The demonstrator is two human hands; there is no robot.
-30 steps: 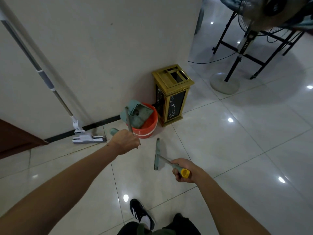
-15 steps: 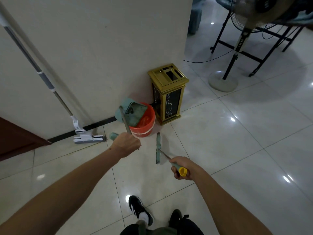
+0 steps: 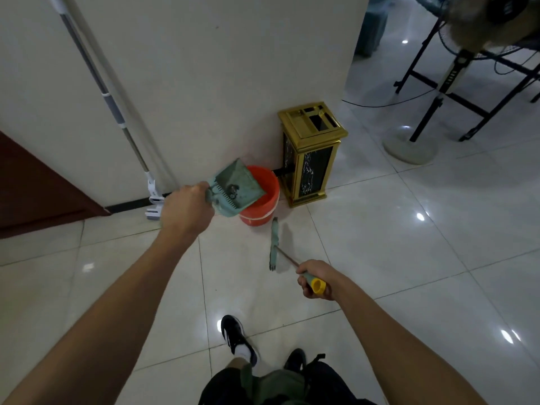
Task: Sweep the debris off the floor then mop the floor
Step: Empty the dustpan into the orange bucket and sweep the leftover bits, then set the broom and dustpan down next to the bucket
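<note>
My left hand (image 3: pixel 187 210) grips the handle of a green dustpan (image 3: pixel 236 190), which is tilted over the rim of an orange bucket (image 3: pixel 264 197) by the wall. A small clump of debris lies in the pan near its comb teeth. My right hand (image 3: pixel 317 280) holds the yellow-capped handle of a green broom (image 3: pixel 274 244), whose head rests on the tiled floor just in front of the bucket. A white mop (image 3: pixel 153 200) leans against the wall at the left, its head on the floor.
A gold and black bin (image 3: pixel 312 154) stands right of the bucket. A standing fan's round base (image 3: pixel 410 147) and black frame legs are at the back right, with a cable on the floor. A brown door (image 3: pixel 35 191) is at the left. My shoes are below.
My left hand has lifted and turned the dustpan, so its open face now tips over the bucket. The view has moved closer to the wall. The broom stays beside the bucket.
</note>
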